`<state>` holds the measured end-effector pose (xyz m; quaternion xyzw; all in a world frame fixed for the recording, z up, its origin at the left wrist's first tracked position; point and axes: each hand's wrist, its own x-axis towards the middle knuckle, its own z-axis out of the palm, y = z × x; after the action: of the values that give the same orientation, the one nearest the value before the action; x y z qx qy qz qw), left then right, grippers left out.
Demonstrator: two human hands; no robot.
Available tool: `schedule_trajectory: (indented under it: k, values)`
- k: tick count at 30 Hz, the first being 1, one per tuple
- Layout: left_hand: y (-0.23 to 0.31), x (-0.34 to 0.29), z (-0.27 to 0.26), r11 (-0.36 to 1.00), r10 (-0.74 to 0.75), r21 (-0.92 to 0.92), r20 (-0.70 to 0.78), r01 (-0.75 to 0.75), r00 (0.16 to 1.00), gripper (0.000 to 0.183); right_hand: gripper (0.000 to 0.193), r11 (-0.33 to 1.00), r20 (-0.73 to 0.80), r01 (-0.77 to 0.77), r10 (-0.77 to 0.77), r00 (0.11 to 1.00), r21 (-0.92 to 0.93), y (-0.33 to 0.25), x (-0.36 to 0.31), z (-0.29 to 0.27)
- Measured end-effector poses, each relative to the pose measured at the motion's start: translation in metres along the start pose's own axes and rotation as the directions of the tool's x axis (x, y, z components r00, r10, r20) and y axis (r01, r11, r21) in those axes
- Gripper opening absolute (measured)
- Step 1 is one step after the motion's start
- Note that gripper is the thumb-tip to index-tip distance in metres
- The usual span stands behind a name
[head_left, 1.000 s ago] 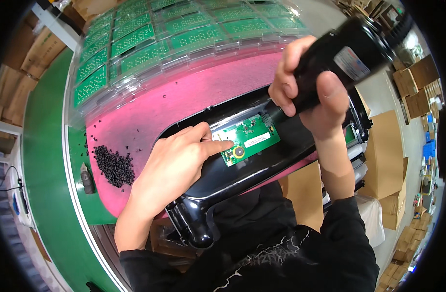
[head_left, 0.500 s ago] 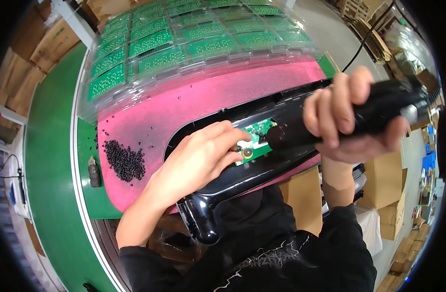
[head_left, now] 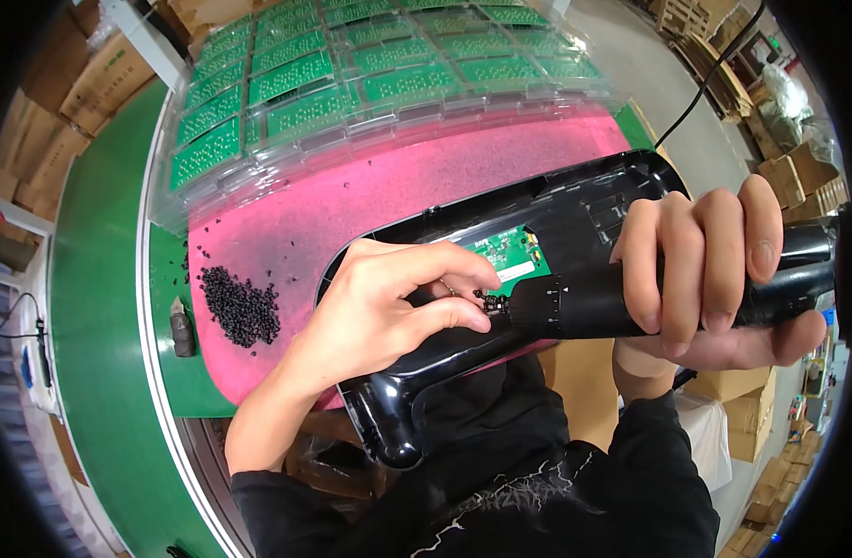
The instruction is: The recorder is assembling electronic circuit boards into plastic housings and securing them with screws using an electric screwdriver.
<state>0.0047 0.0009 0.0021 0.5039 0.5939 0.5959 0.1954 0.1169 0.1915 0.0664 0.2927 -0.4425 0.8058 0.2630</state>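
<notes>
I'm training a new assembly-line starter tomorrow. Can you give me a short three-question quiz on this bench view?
1. True or false: the right hand grips the black electric screwdriver.
2. The left hand's fingertips are at: A) the driver's tip, B) the pile of black screws, C) the trays of green boards.
3. What colour is the mat under the black plastic housing?

Key: 1 true; 2 A; 3 pink.

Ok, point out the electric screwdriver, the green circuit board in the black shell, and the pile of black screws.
electric screwdriver (head_left: 584, 307), head view, on its black barrel.
green circuit board (head_left: 512, 253), head view, on its bare green face.
pile of black screws (head_left: 240, 305), head view, on the heap's middle.
</notes>
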Motion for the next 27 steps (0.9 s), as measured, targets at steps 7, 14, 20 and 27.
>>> schedule_trajectory:
  k: [7, 14, 20, 27]
  values:
    - [0.002, -0.003, -0.002, 0.994, 0.053, 0.1, -0.018, -0.051, 0.998, 0.026, 0.039, 0.999, 0.016, 0.051, -0.051, 0.999, -0.001, 0.007, -0.002, 0.002]
    - [-0.001, -0.001, -0.003, 0.992, 0.081, 0.101, -0.039, -0.076, 0.996, 0.022, 0.042, 0.999, 0.012, 0.029, -0.029, 1.0, -0.018, 0.011, -0.002, 0.001]
    - [-0.001, 0.0, -0.002, 0.988, 0.066, 0.144, -0.083, -0.054, 0.994, 0.015, 0.048, 0.999, 0.032, -0.035, 0.035, 0.999, -0.018, 0.018, -0.001, -0.001]
    - [-0.012, -0.001, -0.01, 0.888, 0.101, 0.457, -0.296, 0.048, 0.95, 0.007, 0.066, 0.958, -0.078, -0.232, 0.222, 0.972, -0.169, 0.036, -0.008, 0.0]
